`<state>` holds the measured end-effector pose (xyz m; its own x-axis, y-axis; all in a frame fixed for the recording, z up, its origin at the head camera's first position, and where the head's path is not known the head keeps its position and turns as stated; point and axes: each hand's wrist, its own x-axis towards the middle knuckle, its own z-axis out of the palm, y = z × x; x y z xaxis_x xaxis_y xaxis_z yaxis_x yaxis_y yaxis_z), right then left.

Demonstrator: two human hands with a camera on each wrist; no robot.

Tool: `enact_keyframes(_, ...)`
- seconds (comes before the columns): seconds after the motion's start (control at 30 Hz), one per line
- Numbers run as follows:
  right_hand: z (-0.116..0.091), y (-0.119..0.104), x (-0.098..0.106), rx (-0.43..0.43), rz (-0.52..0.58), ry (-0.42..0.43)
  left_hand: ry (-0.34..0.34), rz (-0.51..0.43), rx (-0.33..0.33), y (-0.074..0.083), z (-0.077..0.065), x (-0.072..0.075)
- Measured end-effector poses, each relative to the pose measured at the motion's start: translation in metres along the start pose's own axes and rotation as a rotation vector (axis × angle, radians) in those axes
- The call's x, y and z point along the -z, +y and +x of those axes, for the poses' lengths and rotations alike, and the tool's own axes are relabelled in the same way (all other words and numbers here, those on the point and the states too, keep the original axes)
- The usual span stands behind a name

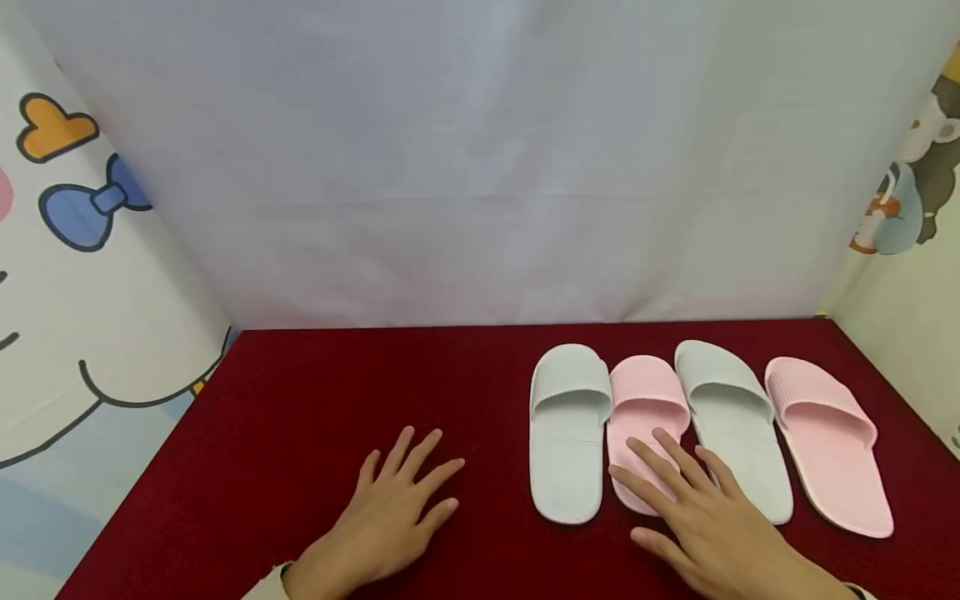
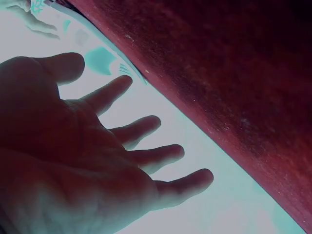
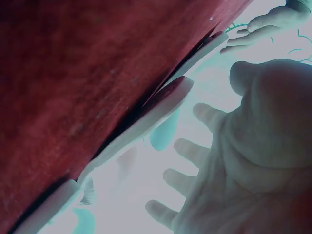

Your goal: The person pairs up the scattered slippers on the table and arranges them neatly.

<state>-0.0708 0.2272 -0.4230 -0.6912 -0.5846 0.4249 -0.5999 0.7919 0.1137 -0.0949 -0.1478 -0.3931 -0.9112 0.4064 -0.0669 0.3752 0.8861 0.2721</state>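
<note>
Several slippers lie in a row on the right of the dark red surface, toes pointing away. From left to right come a white slipper [image 1: 566, 475], a pink slipper [image 1: 637, 425], a second white slipper [image 1: 738, 442] and a second pink slipper [image 1: 847, 475]. Above the heels of the middle two, my right hand [image 1: 705, 525] is spread with nothing in it. In the right wrist view a gap shows between that hand [image 3: 209, 161] and the slipper edges [image 3: 146, 122]. My left hand [image 1: 382, 517], fingers spread, holds nothing over the red surface left of the slippers.
A white sheet [image 1: 465, 167] rises behind the far edge of the red table [image 1: 337, 375]. Walls with cartoon prints, including a blue bow [image 1: 82, 212], flank it on the left and right.
</note>
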Motion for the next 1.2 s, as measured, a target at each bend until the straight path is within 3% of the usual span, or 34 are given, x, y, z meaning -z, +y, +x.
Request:
enact_keyframes(0.2,0.005,0.006,0.011,0.001,0.002,-0.068,0.03,0.016,0.0,0.002,0.001,0.0)
enact_keyframes(0.33,0.015,0.021,0.023,-0.041,0.027,-0.128,0.068,0.056,-0.033,0.012,0.015,0.001)
enact_keyframes(0.57,0.039,0.069,0.039,-0.096,0.118,-0.157,0.068,0.073,-0.132,0.047,0.061,0.016)
enact_keyframes(0.73,0.048,0.094,0.037,-0.194,0.138,-0.248,0.078,0.092,-0.147,0.071,0.102,0.021)
enact_keyframes(1.0,0.05,0.118,0.019,-0.303,0.016,-0.298,0.162,0.3,-0.123,0.109,0.15,0.01)
enact_keyframes(1.1,0.049,0.125,0.013,-0.356,0.027,-0.32,0.14,0.27,-0.126,0.116,0.164,0.008)
enact_keyframes(1.2,0.05,0.131,0.011,-0.391,0.059,-0.329,0.064,0.183,-0.135,0.112,0.174,0.01)
